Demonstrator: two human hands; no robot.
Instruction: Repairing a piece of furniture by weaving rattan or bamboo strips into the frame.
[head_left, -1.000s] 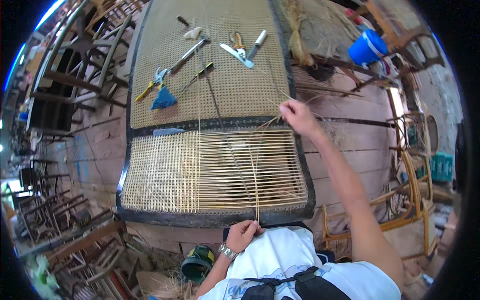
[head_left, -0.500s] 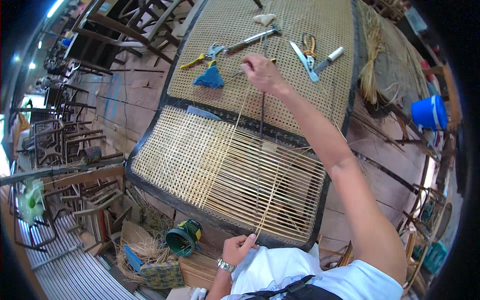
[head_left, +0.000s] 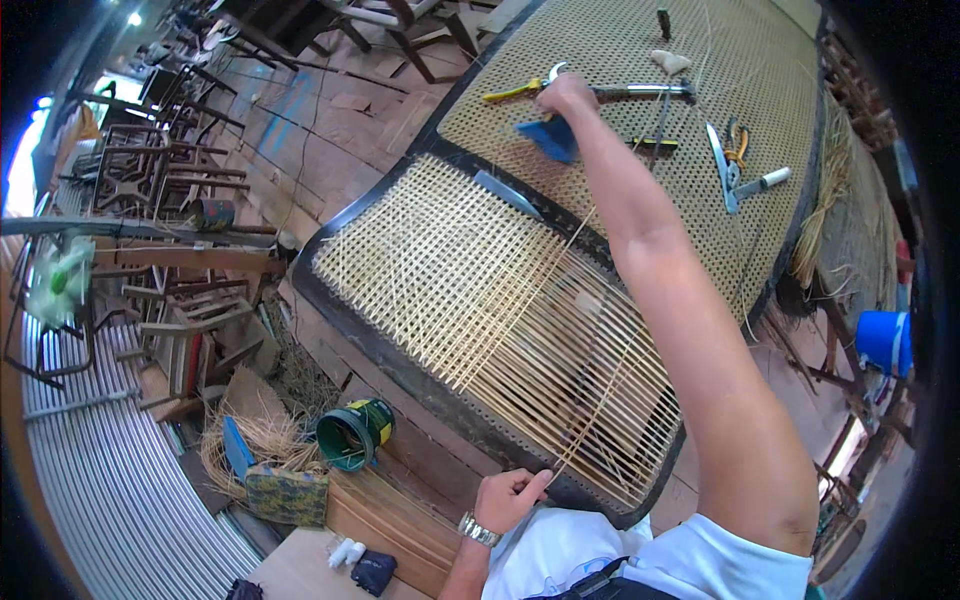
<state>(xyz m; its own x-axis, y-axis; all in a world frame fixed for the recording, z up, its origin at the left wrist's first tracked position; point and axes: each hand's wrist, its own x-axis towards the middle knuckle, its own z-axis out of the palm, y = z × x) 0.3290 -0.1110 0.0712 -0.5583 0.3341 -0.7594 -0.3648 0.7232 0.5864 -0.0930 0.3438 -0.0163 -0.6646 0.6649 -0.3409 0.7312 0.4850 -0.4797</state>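
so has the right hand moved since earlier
Yes: against the dark frame, the right hand has gone from the right edge leftward and farther out, near the yellow-handled tool.

Straw-yellow gridded cane (head_left: 430,260), black frame (head_left: 440,397), blue bucket (head_left: 878,343), dark-green pot (head_left: 370,412), white shirt (head_left: 555,550)

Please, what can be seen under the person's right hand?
Around the right hand, over the woven cane panel, parts of yellow-handled pruning shears and a blue piece show. Whatever lies directly beneath the hand is covered.
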